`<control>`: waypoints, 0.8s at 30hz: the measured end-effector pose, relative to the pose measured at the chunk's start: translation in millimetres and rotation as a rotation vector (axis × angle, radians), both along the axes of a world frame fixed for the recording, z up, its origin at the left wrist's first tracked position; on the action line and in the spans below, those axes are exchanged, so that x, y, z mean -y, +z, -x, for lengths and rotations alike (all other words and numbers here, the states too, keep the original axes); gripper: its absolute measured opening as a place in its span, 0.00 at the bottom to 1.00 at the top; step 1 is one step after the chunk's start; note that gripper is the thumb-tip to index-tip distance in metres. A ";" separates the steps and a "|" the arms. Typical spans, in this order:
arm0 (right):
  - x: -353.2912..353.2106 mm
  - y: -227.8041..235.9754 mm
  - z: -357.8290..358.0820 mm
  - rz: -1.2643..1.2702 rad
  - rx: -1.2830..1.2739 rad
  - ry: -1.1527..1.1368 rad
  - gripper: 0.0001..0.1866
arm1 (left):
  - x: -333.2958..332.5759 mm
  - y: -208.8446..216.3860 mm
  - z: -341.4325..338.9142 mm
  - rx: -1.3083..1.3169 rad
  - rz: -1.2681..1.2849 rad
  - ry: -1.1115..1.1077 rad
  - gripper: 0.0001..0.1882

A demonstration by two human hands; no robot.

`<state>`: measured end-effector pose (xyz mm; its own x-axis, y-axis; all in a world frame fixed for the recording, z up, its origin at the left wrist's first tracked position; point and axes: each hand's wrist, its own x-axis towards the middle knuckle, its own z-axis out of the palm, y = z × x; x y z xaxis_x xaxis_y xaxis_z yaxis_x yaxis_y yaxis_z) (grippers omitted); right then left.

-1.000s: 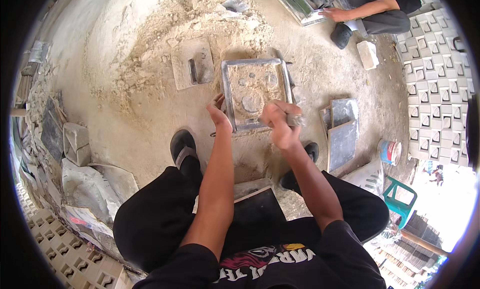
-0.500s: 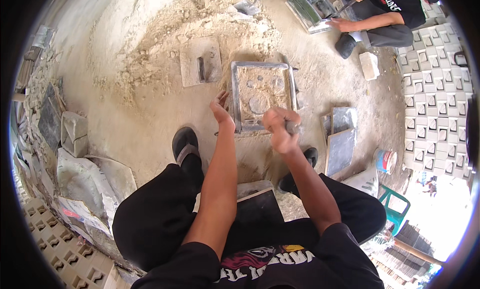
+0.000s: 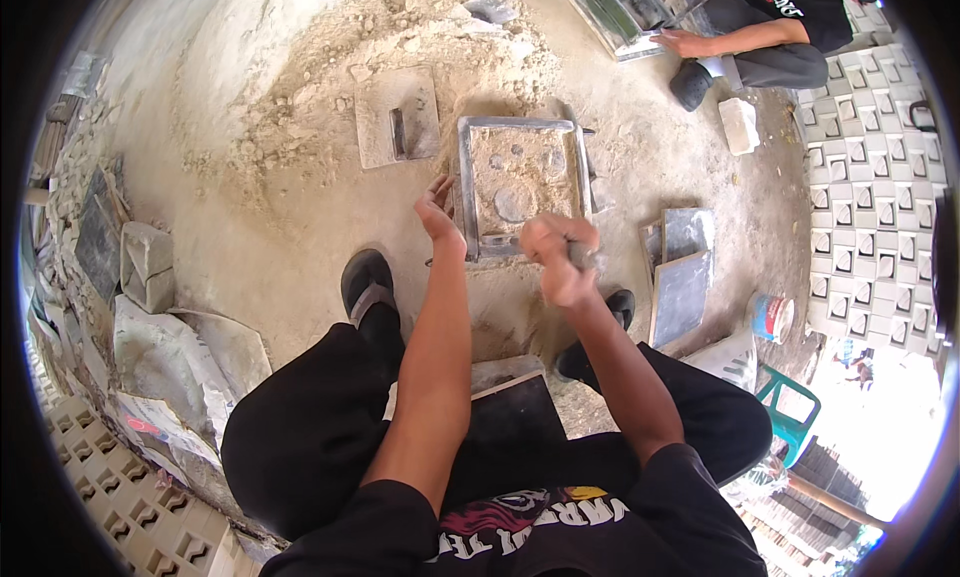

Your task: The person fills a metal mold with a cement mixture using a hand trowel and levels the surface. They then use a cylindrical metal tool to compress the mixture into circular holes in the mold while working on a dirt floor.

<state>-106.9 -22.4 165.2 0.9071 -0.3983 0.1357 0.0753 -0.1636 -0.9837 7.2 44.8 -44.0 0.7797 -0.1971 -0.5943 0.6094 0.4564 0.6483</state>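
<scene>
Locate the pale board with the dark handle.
In the head view, the pale board lies in the upper half, left of the square frame and beyond the left hand, beside the crumbly pile.

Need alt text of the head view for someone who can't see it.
The right hand grips a blurred grey object at the near edge of a rectangular grey frame holding pale powder; the open left hand is at its left side. Another person shows upper right.
</scene>
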 end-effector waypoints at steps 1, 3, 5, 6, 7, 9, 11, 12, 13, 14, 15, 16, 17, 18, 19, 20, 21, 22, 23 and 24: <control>-3.0 5.6 -1.0 -0.045 0.034 -0.043 0.19 | -1.2 -0.1 -1.3 -0.018 0.002 0.014 0.32; -9.8 16.2 2.6 -0.136 0.098 -0.137 0.19 | 6.0 2.7 0.0 0.034 -0.037 -0.024 0.33; -6.3 -6.9 9.5 0.050 0.001 -0.072 0.20 | 7.3 6.7 6.1 0.040 -0.061 -0.053 0.33; -6.4 -6.2 3.5 0.150 -0.039 -0.030 0.21 | 5.8 6.0 5.8 0.031 -0.059 -0.047 0.33; -5.1 -4.1 -1.1 0.150 0.016 -0.030 0.23 | 6.3 5.2 4.9 0.022 -0.057 -0.042 0.33; -10.3 12.0 -13.6 0.056 0.055 -0.234 0.25 | 8.4 2.3 1.8 0.045 -0.082 -0.059 0.34; -10.3 27.5 -23.9 0.027 0.090 -0.374 0.24 | 5.2 -0.5 4.6 0.054 -0.105 -0.059 0.33; -6.5 27.7 -26.4 -0.027 0.158 -0.354 0.23 | 9.5 0.3 3.6 0.061 -0.097 -0.054 0.33; -3.7 27.3 -28.5 -0.081 0.227 -0.333 0.22 | 11.2 1.0 3.3 0.068 -0.088 -0.050 0.33; -2.7 27.2 -29.5 -0.136 0.295 -0.312 0.20 | 9.8 1.5 3.9 0.058 -0.086 -0.055 0.33; -3.8 29.4 -31.7 -0.100 0.252 -0.321 0.20 | 9.3 0.7 3.4 0.050 -0.080 -0.059 0.33; -5.6 31.8 -34.2 -0.096 0.242 -0.346 0.20 | 9.1 -0.1 3.0 0.042 -0.076 -0.063 0.32; -8.0 34.9 -37.1 -0.093 0.231 -0.371 0.21 | 9.7 -0.8 3.0 0.037 -0.073 -0.049 0.32; -9.0 36.0 -38.8 -0.093 0.220 -0.399 0.21 | 10.2 0.2 3.4 0.031 -0.073 -0.038 0.32; -7.2 34.9 -40.1 -0.104 0.231 -0.413 0.21 | 10.6 1.0 3.8 0.026 -0.073 -0.027 0.32; -4.5 33.7 -42.0 -0.116 0.242 -0.426 0.22 | 10.6 1.7 3.8 0.027 -0.084 -0.038 0.31; -3.0 33.5 -43.9 -0.127 0.255 -0.436 0.22 | 11.3 1.4 2.7 0.030 -0.093 -0.045 0.31; -4.5 32.3 -44.0 -0.106 0.231 -0.466 0.23 | 12.2 1.2 2.1 0.032 -0.102 -0.052 0.31; -8.1 29.4 -42.5 -0.085 0.208 -0.496 0.23 | 12.6 1.1 5.3 0.028 -0.115 -0.045 0.31; -12.3 26.8 -44.0 -0.068 0.196 -0.524 0.24 | 11.9 -1.7 6.4 0.035 -0.129 -0.036 0.31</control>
